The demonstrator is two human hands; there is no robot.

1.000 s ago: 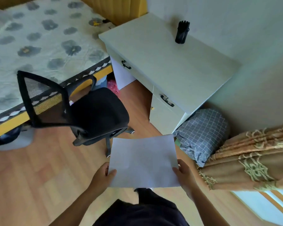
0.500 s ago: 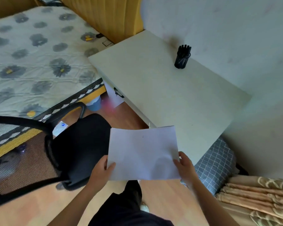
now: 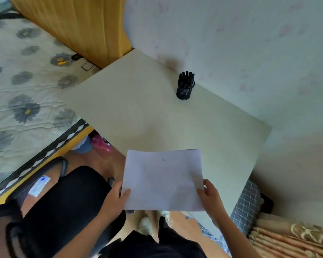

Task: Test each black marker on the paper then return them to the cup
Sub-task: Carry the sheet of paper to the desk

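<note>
You've carried the paper [image 3: 163, 180] over the desk's [image 3: 138, 108] near edge, left hand [image 3: 117, 196] and right hand [image 3: 210, 194] pinching its sides; release early and it slides off, far from the cup [image 3: 185, 88] of markers [image 3: 186, 75]

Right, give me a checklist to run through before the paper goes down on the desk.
1. Paper held at both lower corners, by left hand and right hand: ok.
2. Bare desk ahead of the sheet: ok.
3. Cup upright near the wall, away from the sheet: ok.
4. Markers all in the cup: ok; their number: cannot tell.
5. Sheet blank: not ok, a tiny mark near its far edge.
6. Chair beside the desk: ok.
</note>
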